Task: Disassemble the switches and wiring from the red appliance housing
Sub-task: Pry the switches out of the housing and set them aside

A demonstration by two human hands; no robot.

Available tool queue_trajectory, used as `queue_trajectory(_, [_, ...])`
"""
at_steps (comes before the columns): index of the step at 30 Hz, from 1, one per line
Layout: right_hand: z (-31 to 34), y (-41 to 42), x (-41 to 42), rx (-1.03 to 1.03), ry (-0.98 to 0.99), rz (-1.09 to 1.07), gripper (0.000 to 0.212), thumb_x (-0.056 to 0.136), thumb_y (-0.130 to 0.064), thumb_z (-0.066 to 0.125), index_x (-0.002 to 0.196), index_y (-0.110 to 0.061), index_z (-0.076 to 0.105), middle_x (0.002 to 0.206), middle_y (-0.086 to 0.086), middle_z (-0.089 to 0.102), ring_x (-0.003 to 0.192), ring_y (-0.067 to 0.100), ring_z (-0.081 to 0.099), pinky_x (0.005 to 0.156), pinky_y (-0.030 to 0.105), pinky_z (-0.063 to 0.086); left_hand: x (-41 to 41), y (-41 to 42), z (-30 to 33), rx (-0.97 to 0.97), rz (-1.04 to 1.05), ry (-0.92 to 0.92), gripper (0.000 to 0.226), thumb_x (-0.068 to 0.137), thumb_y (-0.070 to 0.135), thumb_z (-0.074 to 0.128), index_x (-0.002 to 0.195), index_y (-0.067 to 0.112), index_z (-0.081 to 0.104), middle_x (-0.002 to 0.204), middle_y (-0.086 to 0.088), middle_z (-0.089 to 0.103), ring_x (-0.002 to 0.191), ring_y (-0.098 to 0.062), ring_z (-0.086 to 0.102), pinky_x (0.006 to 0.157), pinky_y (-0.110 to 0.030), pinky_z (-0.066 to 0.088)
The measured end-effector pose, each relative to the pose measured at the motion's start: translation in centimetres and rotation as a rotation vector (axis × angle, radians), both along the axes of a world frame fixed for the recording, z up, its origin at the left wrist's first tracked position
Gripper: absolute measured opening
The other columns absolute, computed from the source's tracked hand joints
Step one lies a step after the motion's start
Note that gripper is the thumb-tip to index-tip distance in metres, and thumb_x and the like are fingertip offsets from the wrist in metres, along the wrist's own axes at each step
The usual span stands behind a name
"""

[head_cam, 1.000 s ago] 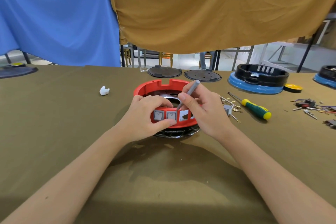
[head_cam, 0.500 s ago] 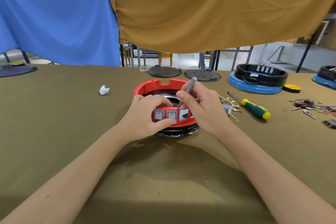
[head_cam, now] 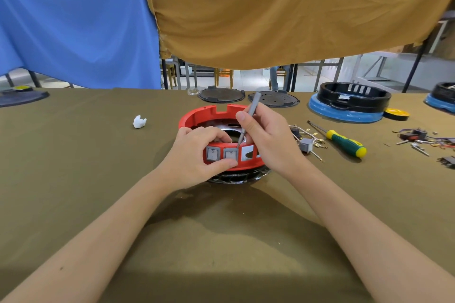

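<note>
On the olive-covered table [head_cam: 73,179] the red housing [head_cam: 209,115] sits at the centre, its near wall gripped by the left hand [head_cam: 194,157], thumb under two grey switches [head_cam: 221,154]. The right hand [head_cam: 268,140] pinches a thin grey tool [head_cam: 250,115], tip at the right switch's upper corner. A removed switch with wires [head_cam: 306,144] lies just right, beside a green-yellow screwdriver [head_cam: 342,141].

Just two bare forearms coming in from the bottom corners, no sleeves showing anywhere, no gloves, no watch or rings as far as I can see. The left hand [head_cam: 194,157] and right hand [head_cam: 270,140] both have short, plain nails. The left forearm has a small dark mark.
</note>
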State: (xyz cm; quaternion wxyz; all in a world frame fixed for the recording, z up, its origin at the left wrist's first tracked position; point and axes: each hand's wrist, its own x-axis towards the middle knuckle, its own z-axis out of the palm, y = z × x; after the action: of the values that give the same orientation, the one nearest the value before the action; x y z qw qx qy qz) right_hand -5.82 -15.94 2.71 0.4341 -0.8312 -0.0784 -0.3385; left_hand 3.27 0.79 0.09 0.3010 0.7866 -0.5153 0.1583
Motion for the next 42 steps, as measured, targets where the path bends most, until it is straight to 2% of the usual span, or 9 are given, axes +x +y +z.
queue_trajectory(6, [-0.7, 0.1, -0.9, -0.23, -0.089, -0.029, 0.014, 0.103, -0.032, 0.048, 0.094, -0.024, 0.053, 0.071, -0.012, 0.058, 0.068, 0.008, 0.06, 0.06, 0.017, 0.044, 0.1, 0.1, -0.1, -0.009, 0.001, 0.001, 0.041, 0.076, 0.069, 0.054, 0.105, 0.041, 0.053, 0.099, 0.03, 0.058, 0.101, 0.007, 0.053, 0.094, -0.008, 0.02])
queue_trajectory(10, [-0.8, 0.4, -0.6, -0.309, -0.074, -0.056, 0.018, 0.103, -0.035, 0.046, 0.095, -0.022, 0.054, 0.071, -0.018, 0.055, 0.068, 0.002, 0.058, 0.059, 0.013, 0.042, 0.1, 0.0, -0.1, -0.01, 0.008, 0.002, 0.034, 0.078, 0.062, 0.062, 0.104, 0.043, 0.051, 0.098, 0.031, 0.057, 0.101, 0.008, 0.052, 0.095, -0.01, 0.021])
queue_trajectory(16, [0.3, 0.5, 0.5, -0.054, 0.043, -0.001, 0.023, 0.103, -0.031, 0.05, 0.083, -0.02, 0.055, 0.066, -0.011, 0.051, 0.063, 0.01, 0.051, 0.066, 0.041, 0.051, -0.1, 0.0, 0.1, -0.002, -0.001, -0.007, 0.033, 0.078, 0.058, 0.063, 0.103, 0.038, 0.053, 0.097, 0.027, 0.058, 0.095, 0.006, 0.055, 0.091, -0.008, 0.02])
queue_trajectory(21, [0.9, 0.1, 1.5, -0.018, 0.143, 0.041, 0.031, 0.104, -0.032, 0.05, 0.089, -0.007, 0.059, 0.059, -0.014, 0.047, 0.054, 0.0, 0.044, 0.055, 0.018, 0.041, 0.0, 0.0, 0.0, -0.02, -0.019, 0.003, 0.039, 0.076, 0.066, 0.058, 0.103, 0.038, 0.053, 0.099, 0.025, 0.06, 0.097, 0.005, 0.055, 0.092, -0.012, 0.022])
queue_trajectory(23, [0.8, 0.2, 1.7, -0.004, 0.145, 0.05, 0.031, 0.104, -0.031, 0.049, 0.089, -0.006, 0.059, 0.06, -0.014, 0.046, 0.053, 0.0, 0.043, 0.055, 0.015, 0.038, 0.0, 0.0, -0.1, -0.028, -0.021, 0.001, 0.041, 0.075, 0.068, 0.054, 0.104, 0.038, 0.053, 0.101, 0.023, 0.062, 0.098, 0.003, 0.056, 0.093, -0.014, 0.023])
queue_trajectory(28, [-0.6, 0.4, 0.4, -0.033, -0.039, 0.019, 0.021, 0.104, -0.028, 0.048, 0.084, -0.028, 0.053, 0.068, -0.016, 0.053, 0.064, 0.004, 0.052, 0.061, 0.02, 0.045, 0.3, -0.1, -0.2, -0.015, -0.014, -0.016, 0.044, 0.078, 0.067, 0.055, 0.108, 0.036, 0.058, 0.105, 0.023, 0.063, 0.101, 0.002, 0.055, 0.095, -0.011, 0.021])
queue_trajectory(34, [-0.8, 0.5, -0.1, -0.083, -0.064, -0.003, 0.018, 0.104, -0.029, 0.047, 0.09, -0.023, 0.055, 0.074, -0.003, 0.057, 0.07, 0.019, 0.057, 0.067, 0.042, 0.052, 0.4, 0.0, 0.0, 0.007, -0.009, -0.045, 0.043, 0.078, 0.071, 0.049, 0.109, 0.042, 0.056, 0.098, 0.033, 0.054, 0.099, 0.008, 0.051, 0.092, -0.013, 0.021])
queue_trajectory(38, [-0.9, 0.6, 0.2, -0.064, -0.041, -0.028, 0.024, 0.104, -0.03, 0.048, 0.09, -0.013, 0.057, 0.071, -0.004, 0.055, 0.066, 0.01, 0.054, 0.061, 0.024, 0.047, 0.4, -0.1, -0.2, -0.006, -0.01, -0.06, 0.044, 0.078, 0.07, 0.049, 0.107, 0.038, 0.059, 0.096, 0.028, 0.055, 0.094, 0.007, 0.051, 0.088, -0.022, 0.024])
queue_trajectory(42, [0.1, 1.0, 1.0, -0.016, 0.048, -0.046, 0.029, 0.104, -0.03, 0.048, 0.078, -0.018, 0.054, 0.06, -0.017, 0.049, 0.056, -0.001, 0.046, 0.056, 0.012, 0.038, 0.3, -0.1, -0.1, -0.017, -0.03, -0.058, 0.041, 0.078, 0.069, 0.05, 0.104, 0.039, 0.056, 0.096, 0.028, 0.056, 0.093, 0.006, 0.052, 0.086, -0.02, 0.023])
